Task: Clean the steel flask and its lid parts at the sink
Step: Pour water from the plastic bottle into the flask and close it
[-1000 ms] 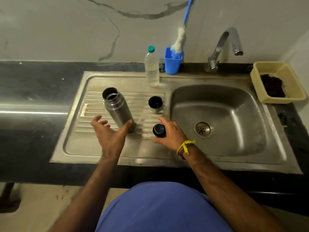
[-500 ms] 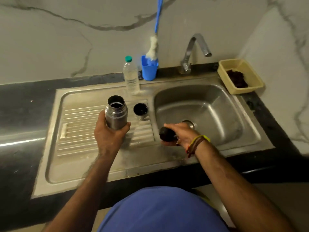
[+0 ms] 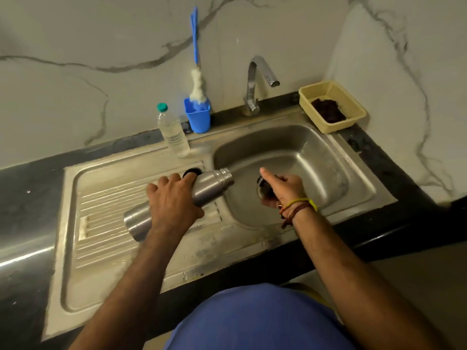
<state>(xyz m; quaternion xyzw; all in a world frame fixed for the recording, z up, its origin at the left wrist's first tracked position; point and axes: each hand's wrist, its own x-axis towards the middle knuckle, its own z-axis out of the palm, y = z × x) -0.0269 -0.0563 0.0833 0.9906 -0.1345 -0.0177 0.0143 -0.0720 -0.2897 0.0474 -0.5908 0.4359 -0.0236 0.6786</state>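
Drainboard: ribbed steel, bare at its left end.

Steel flask: lid off, tipped nearly level across the drainboard's right edge, open mouth poking over the basin, presumably so anything inside drains there.

My left hand: fingers and thumb curled round the flask's middle, gripping from above.

Cup lid: dark, on the drainboard just behind my left knuckles, mostly hidden, not yet handled.

Water bottle, blue holder with bottle brush: at the back rim, within reach.

Sink basin: no water runs from the tap.

My right hand: over the drain, fingers wrapped round the dark stopper, index finger extended.

Yellow basket: far right.
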